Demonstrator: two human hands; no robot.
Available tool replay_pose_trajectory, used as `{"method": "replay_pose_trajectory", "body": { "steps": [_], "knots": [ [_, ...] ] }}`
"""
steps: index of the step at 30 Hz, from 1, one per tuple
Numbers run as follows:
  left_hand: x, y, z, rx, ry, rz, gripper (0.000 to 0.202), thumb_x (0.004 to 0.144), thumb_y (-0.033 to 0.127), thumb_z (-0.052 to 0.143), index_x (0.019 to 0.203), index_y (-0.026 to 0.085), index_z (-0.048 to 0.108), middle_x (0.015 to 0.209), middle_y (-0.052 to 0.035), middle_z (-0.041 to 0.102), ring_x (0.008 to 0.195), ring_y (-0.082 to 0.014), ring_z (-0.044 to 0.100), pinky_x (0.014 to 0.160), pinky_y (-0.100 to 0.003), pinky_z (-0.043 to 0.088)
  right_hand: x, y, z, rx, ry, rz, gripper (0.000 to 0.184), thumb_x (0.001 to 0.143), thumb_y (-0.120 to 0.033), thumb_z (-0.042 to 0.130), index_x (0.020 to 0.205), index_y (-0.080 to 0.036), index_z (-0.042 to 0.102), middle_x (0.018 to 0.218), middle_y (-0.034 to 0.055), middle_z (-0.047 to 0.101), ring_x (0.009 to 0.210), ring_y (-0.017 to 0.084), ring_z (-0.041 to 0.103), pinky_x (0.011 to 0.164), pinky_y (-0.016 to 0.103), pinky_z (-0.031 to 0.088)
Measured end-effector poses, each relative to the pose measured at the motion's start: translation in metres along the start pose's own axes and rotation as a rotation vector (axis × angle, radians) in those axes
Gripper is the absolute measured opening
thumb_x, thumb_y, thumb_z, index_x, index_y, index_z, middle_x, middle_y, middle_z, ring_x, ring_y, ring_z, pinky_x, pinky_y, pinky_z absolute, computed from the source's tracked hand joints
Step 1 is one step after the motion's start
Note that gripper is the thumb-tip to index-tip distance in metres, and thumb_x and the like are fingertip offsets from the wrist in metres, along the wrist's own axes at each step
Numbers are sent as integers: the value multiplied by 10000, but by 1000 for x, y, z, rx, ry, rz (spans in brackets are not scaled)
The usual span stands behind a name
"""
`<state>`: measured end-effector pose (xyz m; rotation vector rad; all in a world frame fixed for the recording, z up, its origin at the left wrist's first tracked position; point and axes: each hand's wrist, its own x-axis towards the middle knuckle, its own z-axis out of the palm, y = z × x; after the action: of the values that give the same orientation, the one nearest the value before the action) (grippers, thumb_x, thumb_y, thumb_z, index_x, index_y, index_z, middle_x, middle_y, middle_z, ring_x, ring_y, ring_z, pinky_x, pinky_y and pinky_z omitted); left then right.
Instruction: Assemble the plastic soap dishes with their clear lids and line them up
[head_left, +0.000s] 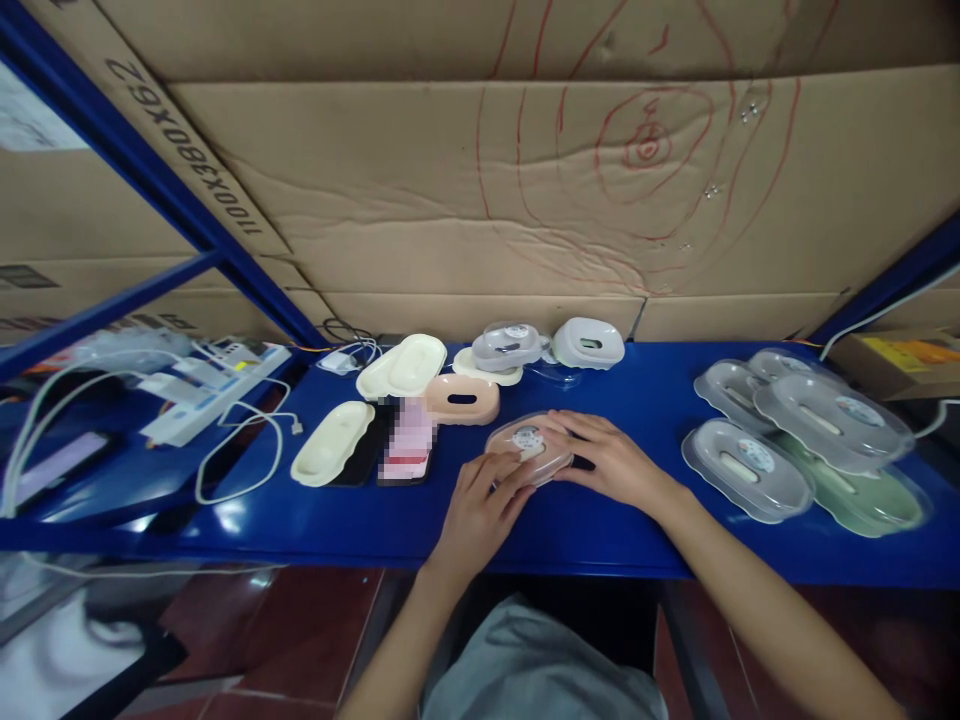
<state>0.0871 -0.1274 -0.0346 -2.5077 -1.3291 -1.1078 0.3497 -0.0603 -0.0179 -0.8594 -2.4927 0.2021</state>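
Note:
A pink soap box with a clear lid [529, 440] rests on the blue shelf in front of me, a round printed sticker on its top. My left hand [487, 495] grips its near left side, fingers bent over the lid. Around the right end curls my right hand [600, 455], its fingertips on the lid's far edge. Parts of the box are hidden under both hands. Just behind it sits an open pink soap box body [463, 398] with an oval hole.
Several lidded grey and green soap boxes [746, 470] are piled at right. Cream trays [334, 443], a phone [405, 440], a grey box body [589, 343] and a clear lid [506, 345] lie left and behind. A power strip [217, 395] with cables stands left; cardboard [420, 200] walls the back.

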Motion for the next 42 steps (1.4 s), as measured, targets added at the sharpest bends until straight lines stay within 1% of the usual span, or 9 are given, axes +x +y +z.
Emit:
{"method": "replay_pose_trajectory", "body": {
  "steps": [10, 15, 18, 23, 29, 33, 38, 40, 42],
  "knots": [
    [3, 1, 0, 12, 25, 28, 286, 1047, 163, 658, 1307, 266, 722, 1196, -83, 775, 1096, -248, 718, 977, -418, 600, 1, -5, 5, -103, -12, 21, 574, 1024, -330, 720, 1575, -308, 556, 1644, 90, 543, 1523, 305, 527, 1237, 534, 482],
    [3, 3, 0, 68, 40, 4, 288, 1039, 174, 658, 1314, 242, 708, 1273, -136, 722, 1171, -297, 697, 966, -453, 579, 3, -7, -2, -158, -29, 41, 589, 1036, -343, 695, 1599, -318, 522, 1657, 93, 531, 1499, 286, 552, 1197, 510, 512],
    [3, 2, -1, 70, 54, -18, 293, 1045, 195, 644, 1334, 212, 692, 1301, -158, 690, 1198, -304, 682, 977, -453, 577, -4, 0, -17, -268, -46, 145, 524, 1068, -314, 615, 1583, -252, 543, 1663, 127, 519, 1510, 304, 532, 1215, 532, 481],
    [1, -1, 0, 17, 4, -39, 232, 1060, 192, 606, 1258, 223, 723, 1296, -135, 695, 1201, -281, 689, 1007, -442, 573, -24, 14, -38, -544, -6, 500, 534, 1016, -124, 511, 1543, -156, 585, 1715, 207, 411, 1592, 426, 386, 1260, 686, 334],
    [1, 1, 1, 10, -11, -49, 211, 1065, 201, 598, 1217, 231, 742, 1297, -129, 710, 1193, -284, 697, 993, -444, 566, -14, 20, -30, -494, -181, 626, 736, 1055, -454, 529, 1701, -156, 340, 1732, 192, 385, 1610, 378, 372, 1297, 626, 311],
    [10, -12, -5, 66, 36, -103, 239, 1055, 188, 594, 1251, 224, 726, 1311, -134, 727, 1202, -297, 700, 1012, -451, 548, -2, 32, -35, -555, -166, 837, 739, 1061, -458, 506, 1668, -59, 367, 1721, 260, 365, 1615, 418, 346, 1301, 667, 252],
    [37, -53, -8, 230, -67, -239, 382, 1010, 119, 552, 1371, 174, 663, 1492, -208, 652, 1394, -419, 592, 1143, -641, 423, 21, 38, -29, -534, -74, 647, 690, 1059, -409, 491, 1656, -77, 394, 1717, 235, 391, 1618, 376, 353, 1310, 608, 265],
    [44, -64, -5, 220, -120, -233, 398, 978, 70, 541, 1339, 166, 676, 1401, -207, 712, 1358, -425, 619, 1157, -707, 372, 32, 41, -19, -516, 10, 587, 685, 1049, -373, 497, 1657, -77, 386, 1711, 234, 404, 1597, 376, 389, 1295, 601, 290],
    [45, -64, -2, 175, -175, -171, 382, 972, 48, 536, 1287, 189, 702, 1278, -156, 775, 1264, -379, 681, 1167, -695, 373, 40, 47, -9, -501, 69, 577, 687, 1037, -326, 505, 1656, -58, 372, 1708, 244, 405, 1581, 387, 409, 1280, 598, 307]
  ]
}}
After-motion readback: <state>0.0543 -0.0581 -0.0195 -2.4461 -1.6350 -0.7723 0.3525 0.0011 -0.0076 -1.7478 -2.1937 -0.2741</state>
